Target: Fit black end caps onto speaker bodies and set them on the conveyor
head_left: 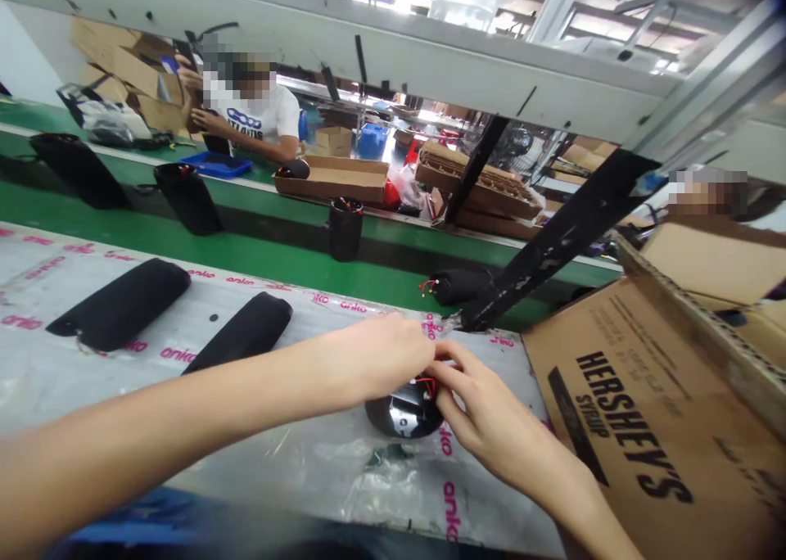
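A glossy black rounded part (404,413) with red wires (428,386) rests on the plastic-covered table (295,462). Over its top edge lies my left hand (384,355), fingers curled and closed; what they hold is hidden. My right hand (470,388) is at the part's right side, its fingers bent together around the red wires near my left fingertips. Two black fabric-covered cylinders lie to the left on the table, one at the far left (126,302) and one nearer (242,329).
A green conveyor (264,249) beyond the table carries several black cylinders, one upright (345,231). A cardboard box (614,413) stands at the right. A black slanted post (553,241) rises behind my hands. A person in a white shirt (279,114) sits across the conveyor.
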Tool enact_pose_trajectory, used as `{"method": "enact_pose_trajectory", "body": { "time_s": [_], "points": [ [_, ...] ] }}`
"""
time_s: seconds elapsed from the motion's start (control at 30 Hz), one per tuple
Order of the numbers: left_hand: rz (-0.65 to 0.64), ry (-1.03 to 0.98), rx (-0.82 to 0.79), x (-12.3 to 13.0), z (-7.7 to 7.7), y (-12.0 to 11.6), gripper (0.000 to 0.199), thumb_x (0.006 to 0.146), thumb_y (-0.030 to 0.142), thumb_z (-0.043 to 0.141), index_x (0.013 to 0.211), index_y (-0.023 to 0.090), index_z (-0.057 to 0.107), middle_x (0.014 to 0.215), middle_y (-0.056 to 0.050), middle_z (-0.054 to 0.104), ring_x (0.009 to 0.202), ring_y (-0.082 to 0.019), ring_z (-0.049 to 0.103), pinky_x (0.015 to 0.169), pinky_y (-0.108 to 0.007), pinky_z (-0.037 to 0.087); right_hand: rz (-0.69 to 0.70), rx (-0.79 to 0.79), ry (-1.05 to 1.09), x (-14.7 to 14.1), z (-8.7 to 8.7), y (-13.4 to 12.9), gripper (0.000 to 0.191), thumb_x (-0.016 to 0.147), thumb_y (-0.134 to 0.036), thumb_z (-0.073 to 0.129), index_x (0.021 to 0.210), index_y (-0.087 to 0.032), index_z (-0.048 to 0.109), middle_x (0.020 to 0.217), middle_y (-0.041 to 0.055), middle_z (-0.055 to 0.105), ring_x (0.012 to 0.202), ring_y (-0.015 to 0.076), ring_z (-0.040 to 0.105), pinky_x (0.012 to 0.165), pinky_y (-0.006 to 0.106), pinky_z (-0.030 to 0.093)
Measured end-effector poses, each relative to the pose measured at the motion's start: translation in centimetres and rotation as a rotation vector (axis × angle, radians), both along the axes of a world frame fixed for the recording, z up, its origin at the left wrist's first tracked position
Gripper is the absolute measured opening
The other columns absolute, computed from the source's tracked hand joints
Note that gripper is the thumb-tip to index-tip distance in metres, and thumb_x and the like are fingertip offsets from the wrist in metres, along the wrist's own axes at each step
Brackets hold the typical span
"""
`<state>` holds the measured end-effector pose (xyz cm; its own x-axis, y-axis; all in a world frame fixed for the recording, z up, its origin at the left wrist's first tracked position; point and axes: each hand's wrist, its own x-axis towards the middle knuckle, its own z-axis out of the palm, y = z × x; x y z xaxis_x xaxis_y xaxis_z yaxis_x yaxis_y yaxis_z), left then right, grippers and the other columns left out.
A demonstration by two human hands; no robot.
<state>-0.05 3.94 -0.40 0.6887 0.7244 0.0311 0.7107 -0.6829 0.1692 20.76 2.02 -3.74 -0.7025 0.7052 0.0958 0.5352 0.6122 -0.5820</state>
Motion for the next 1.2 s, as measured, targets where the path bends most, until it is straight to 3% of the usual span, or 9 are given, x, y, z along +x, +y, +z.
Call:
{"method": "enact_pose_trajectory", "body": {
  "time_s": [0.13, 0.27, 0.37, 0.47, 0.63, 0.9, 1.0, 1.13, 1.2],
  "points": [
    [0.006, 0.157, -0.095, 0.4, 0.9, 1.0, 0.009, 0.084, 0.009, 0.077, 0.078, 0.015, 0.08, 0.067, -0.008, 0.074, 0.064, -0.025, 0.075, 0.061, -0.03, 0.051, -0.063, -0.202, 0.156, 1.0, 0.1, 1.6, 0.041, 0.099, -0.01, 0.047, 0.126, -0.021, 0.075, 0.12, 0.01, 0.077, 0.114, 0.0245, 0.074, 0.105, 0.042, 0.059],
    [0.026, 0.244, -0.156, 0.4, 1.9, 1.6, 0.012, 0.086, 0.018, 0.074, 0.075, 0.016, 0.08, 0.063, -0.008, 0.071, 0.061, -0.026, 0.072, 0.05, -0.032, 0.037, -0.187, -0.422, 0.131, 1.1, -0.4, 3.6, 0.037, 0.105, -0.026, 0.044, 0.122, -0.015, 0.075, 0.099, 0.0085, 0.08, 0.081, 0.0201, 0.079, 0.077, 0.032, 0.064],
    [0.017, 0.261, -0.17, 0.2, 2.1, 1.6, 0.016, 0.085, 0.016, 0.068, 0.074, 0.017, 0.08, 0.061, -0.008, 0.07, 0.057, -0.025, 0.068, 0.047, -0.034, 0.029, -0.16, -0.415, 0.038, 0.6, -0.2, 4.1, 0.033, 0.103, -0.03, 0.05, 0.094, -0.015, 0.078, 0.081, 0.0043, 0.076, 0.069, 0.0183, 0.074, 0.065, 0.027, 0.055],
    [0.008, 0.264, -0.185, -0.1, 2.4, 1.4, 0.022, 0.087, 0.013, 0.062, 0.075, 0.017, 0.08, 0.065, -0.009, 0.072, 0.06, -0.025, 0.069, 0.05, -0.034, 0.03, -0.141, -0.35, -0.024, 0.2, 0.8, 3.9, 0.032, 0.099, -0.028, 0.059, 0.074, -0.017, 0.075, 0.068, 0.0007, 0.072, 0.066, 0.0164, 0.068, 0.061, 0.026, 0.044],
    [0.039, 0.289, -0.207, -0.4, 2.8, 1.4, 0.024, 0.09, 0.011, 0.06, 0.079, 0.018, 0.08, 0.072, -0.01, 0.076, 0.085, -0.031, 0.076, 0.056, -0.032, 0.037, -0.1, -0.265, -0.114, -0.6, 2.1, 3.8, 0.016, 0.087, -0.011, 0.066, 0.078, -0.016, 0.077, 0.072, -0.0004, 0.075, 0.065, 0.0127, 0.061, 0.062, 0.024, 0.039],
    [-0.052, 0.185, -0.179, -0.1, 1.3, 2.2, 0.025, 0.099, 0.018, 0.06, 0.085, 0.02, 0.081, 0.072, -0.008, 0.075, 0.071, -0.028, 0.073, 0.058, -0.033, 0.04, -0.087, -0.19, -0.214, -2.0, 2.4, 4.0, 0.024, 0.081, -0.005, 0.065, 0.061, -0.017, 0.064, 0.054, -0.0039, 0.056, 0.055, 0.0113, 0.043, 0.055, 0.027, 0.028],
    [-0.129, 0.221, -0.14, 0.3, 1.2, 2.7, 0.021, 0.093, 0.016, 0.066, 0.077, 0.02, 0.08, 0.065, -0.006, 0.072, 0.061, -0.024, 0.068, 0.056, -0.033, 0.037, -0.114, -0.182, -0.189, -1.5, 2.8, 3.5, 0.022, 0.085, -0.006, 0.063, 0.069, -0.016, 0.073, 0.061, -0.0011, 0.065, 0.059, 0.0123, 0.049, 0.059, 0.027, 0.031],
    [-0.212, 0.256, -0.189, 1.0, 1.9, 3.8, 0.012, 0.084, 0.018, 0.075, 0.076, 0.022, 0.083, 0.064, -0.004, 0.076, 0.06, -0.021, 0.065, 0.055, -0.03, 0.037, -0.121, -0.253, -0.146, -0.3, 2.8, 2.7, 0.023, 0.093, -0.015, 0.061, 0.094, -0.018, 0.084, 0.073, -0.0001, 0.076, 0.065, 0.0137, 0.063, 0.062, 0.024, 0.041],
    [-0.222, 0.28, -0.196, 1.6, 2.3, 4.2, 0.008, 0.082, 0.019, 0.078, 0.077, 0.021, 0.084, 0.066, -0.004, 0.078, 0.061, -0.02, 0.065, 0.055, -0.03, 0.037, -0.128, -0.303, -0.149, 0.0, 2.5, 2.4, 0.026, 0.094, -0.017, 0.057, 0.09, -0.018, 0.083, 0.066, -0.0005, 0.074, 0.059, 0.0139, 0.064, 0.058, 0.023, 0.042]
  ]
}}
